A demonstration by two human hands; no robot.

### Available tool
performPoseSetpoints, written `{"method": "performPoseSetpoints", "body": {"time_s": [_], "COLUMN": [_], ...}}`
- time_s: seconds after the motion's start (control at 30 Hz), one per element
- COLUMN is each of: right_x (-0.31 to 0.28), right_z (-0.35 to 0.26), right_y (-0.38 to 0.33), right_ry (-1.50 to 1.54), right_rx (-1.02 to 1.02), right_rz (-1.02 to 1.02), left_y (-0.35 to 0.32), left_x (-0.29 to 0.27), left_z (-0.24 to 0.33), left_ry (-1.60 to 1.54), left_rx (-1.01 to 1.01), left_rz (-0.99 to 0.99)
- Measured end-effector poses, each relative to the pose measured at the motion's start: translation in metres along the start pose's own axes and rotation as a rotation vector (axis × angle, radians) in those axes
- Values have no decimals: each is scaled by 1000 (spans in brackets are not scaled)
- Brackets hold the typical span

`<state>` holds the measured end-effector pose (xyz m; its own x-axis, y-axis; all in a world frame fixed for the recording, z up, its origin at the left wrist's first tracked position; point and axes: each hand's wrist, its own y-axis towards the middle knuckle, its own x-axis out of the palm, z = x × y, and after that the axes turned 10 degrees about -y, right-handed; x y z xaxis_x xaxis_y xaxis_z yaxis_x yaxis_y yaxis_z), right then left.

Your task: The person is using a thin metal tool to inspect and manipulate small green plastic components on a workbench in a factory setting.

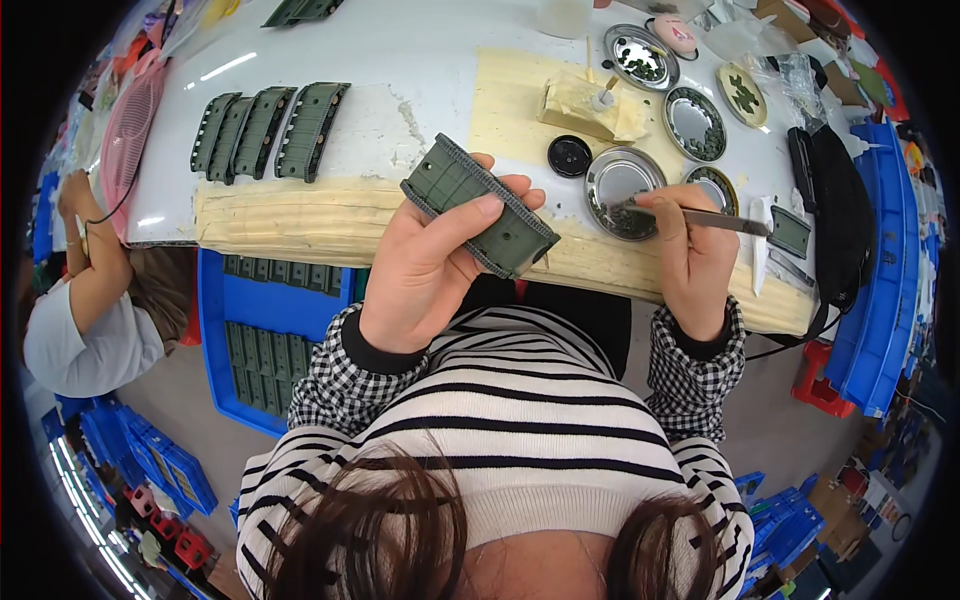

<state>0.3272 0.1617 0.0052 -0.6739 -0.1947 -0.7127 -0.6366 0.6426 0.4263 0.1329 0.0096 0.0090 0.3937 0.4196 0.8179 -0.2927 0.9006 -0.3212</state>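
My left hand (415,255) is closed around a dark green molded plastic piece (447,187) with ridged long edges, tilted above the table's front edge. The thumb presses on its face. My right hand (692,262) grips metal tweezers (728,222) by the middle. Their tips point down into a round metal dish (603,172) with small dark green bits in it. Whether the tips hold a bit is too small to tell. Close by stand a black round lid (570,156) and another metal dish (668,110) of green bits.
Several similar green pieces (312,130) stand in a row at left. A blue crate (212,345) of green pieces sits below the table. A tape-covered block (572,108) holds a small bottle. Another person's arm (98,255) is near the pink mesh fan cover (133,130).
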Motion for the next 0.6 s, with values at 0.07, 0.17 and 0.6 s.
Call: {"method": "performPoseSetpoints", "body": {"time_s": [0.07, 0.17, 0.6], "right_x": [3, 1, 11], "right_z": [0, -1, -1], "right_y": [3, 4, 13], "right_ry": [4, 24, -30], "right_rx": [-25, 89, -29], "right_rz": [44, 45, 3], "left_y": [0, 0, -3], "left_x": [0, 1, 3], "left_z": [-1, 0, -6], "left_ry": [15, 53, 216], "left_rx": [-5, -9, 39], "left_rz": [13, 11, -96]}}
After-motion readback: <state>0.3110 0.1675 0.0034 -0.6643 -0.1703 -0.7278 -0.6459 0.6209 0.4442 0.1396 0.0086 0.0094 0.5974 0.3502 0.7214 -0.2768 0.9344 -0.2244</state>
